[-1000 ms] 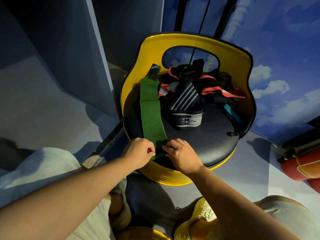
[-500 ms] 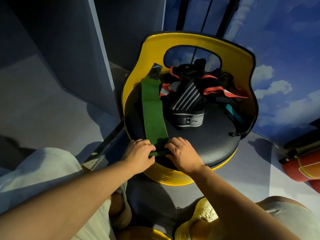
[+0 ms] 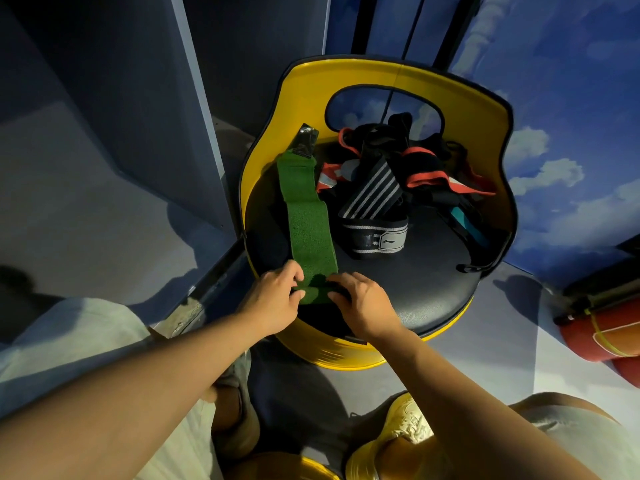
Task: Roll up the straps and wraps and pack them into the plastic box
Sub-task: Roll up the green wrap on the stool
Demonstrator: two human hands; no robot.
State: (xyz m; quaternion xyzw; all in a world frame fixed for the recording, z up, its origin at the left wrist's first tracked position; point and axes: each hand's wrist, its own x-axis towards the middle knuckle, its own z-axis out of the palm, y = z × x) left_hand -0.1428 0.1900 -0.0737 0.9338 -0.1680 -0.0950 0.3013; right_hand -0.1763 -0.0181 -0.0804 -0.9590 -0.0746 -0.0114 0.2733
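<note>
Head camera view, looking down at two bare forearms reaching forward to one yellow barrel-shaped seat [image 3: 381,81] with a round black cushion [image 3: 415,282] and a curved yellow back that has an oval cut-out.

One long green wrap [image 3: 308,220] lies flat along the left side of the cushion, running from the back of the seat toward the person. Its far end carries a black patch [image 3: 305,140] that rests against the yellow back. The near end of the wrap is turned over on itself into a small roll at the front edge of the cushion.

Both hands are on that roll. The left hand [image 3: 273,303] pinches its left end, fingers curled around the fabric. The right hand [image 3: 363,303] grips its right end, fingers bent over the top of the roll. The two hands sit close together, with the green roll between them.

Behind the wrap, toward the middle and right of the cushion, lies a tangled pile of other straps [image 3: 426,168]; how many are in it cannot be counted. One black wrap with white stripes [image 3: 374,216] sits at the front of the pile, with a grey label on its rolled end. Black pieces edged in red lie behind it, and one teal strip [image 3: 464,220] shows at the right.

One red cylinder [image 3: 609,330] lies on the floor at the right edge. One yellow shoe [image 3: 398,431] shows at the bottom. The wall behind is painted as blue sky with white clouds.
</note>
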